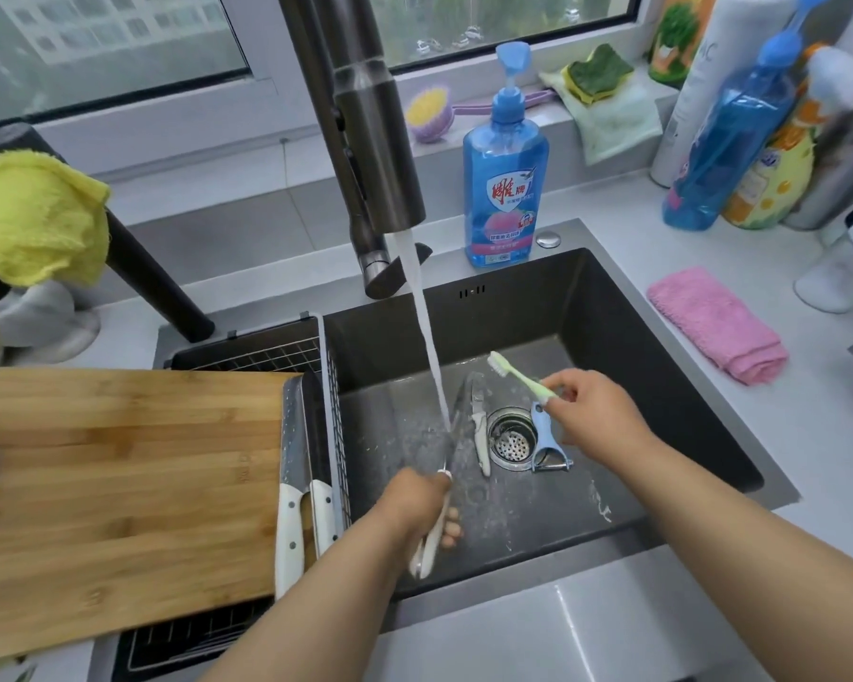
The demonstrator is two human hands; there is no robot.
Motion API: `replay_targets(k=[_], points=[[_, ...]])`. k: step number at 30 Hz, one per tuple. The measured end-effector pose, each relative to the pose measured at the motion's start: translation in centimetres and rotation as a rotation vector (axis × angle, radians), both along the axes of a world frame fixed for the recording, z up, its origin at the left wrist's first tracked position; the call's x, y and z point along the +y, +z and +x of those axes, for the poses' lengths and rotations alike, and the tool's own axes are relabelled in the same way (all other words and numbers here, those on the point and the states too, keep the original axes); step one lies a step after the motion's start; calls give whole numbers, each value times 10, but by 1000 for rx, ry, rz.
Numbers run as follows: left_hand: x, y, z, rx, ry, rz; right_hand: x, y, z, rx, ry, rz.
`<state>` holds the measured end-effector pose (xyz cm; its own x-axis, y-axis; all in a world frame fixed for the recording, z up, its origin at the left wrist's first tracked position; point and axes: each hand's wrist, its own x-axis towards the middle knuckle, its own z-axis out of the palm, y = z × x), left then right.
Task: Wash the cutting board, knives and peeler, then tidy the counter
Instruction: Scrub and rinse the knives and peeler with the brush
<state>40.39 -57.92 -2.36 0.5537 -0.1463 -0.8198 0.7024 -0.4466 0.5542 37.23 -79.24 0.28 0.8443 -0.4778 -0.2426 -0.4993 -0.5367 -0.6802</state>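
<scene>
My left hand grips the white handle of a knife, whose blade points up into the water stream over the dark sink. My right hand pinches a green toothbrush, bristles up, above the drain. On the sink floor lie a small white-handled knife and a blue peeler, either side of the drain. The bamboo cutting board rests on the wire rack at left. Two white-handled knives stand between the board and the rack's side.
The dark tap runs water. A blue soap bottle stands behind the sink. A folded pink cloth lies on the right counter, with bottles behind it. A yellow cloth hangs at left. Sponges and a brush sit on the sill.
</scene>
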Motion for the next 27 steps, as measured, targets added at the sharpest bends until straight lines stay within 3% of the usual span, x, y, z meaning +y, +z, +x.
replay_targets(k=[2,7,12,16,20,24,27], points=[[0,5,2,89,20,-79,0,1,-9,33,3,16],[0,8,7,86,-56,-157,24,-4,-29,152,123,148],[-9,21,7,165,-37,-338,38,-12,-33,130,185,238],[-7,20,5,159,-40,-376,31,-13,-22,85,179,150],[-6,22,4,170,-37,-415,18,-5,-16,163,139,29],[-4,22,3,165,-92,-439,29,7,-19,214,194,205],[-4,24,3,158,-86,-466,32,5,-11,162,197,128]])
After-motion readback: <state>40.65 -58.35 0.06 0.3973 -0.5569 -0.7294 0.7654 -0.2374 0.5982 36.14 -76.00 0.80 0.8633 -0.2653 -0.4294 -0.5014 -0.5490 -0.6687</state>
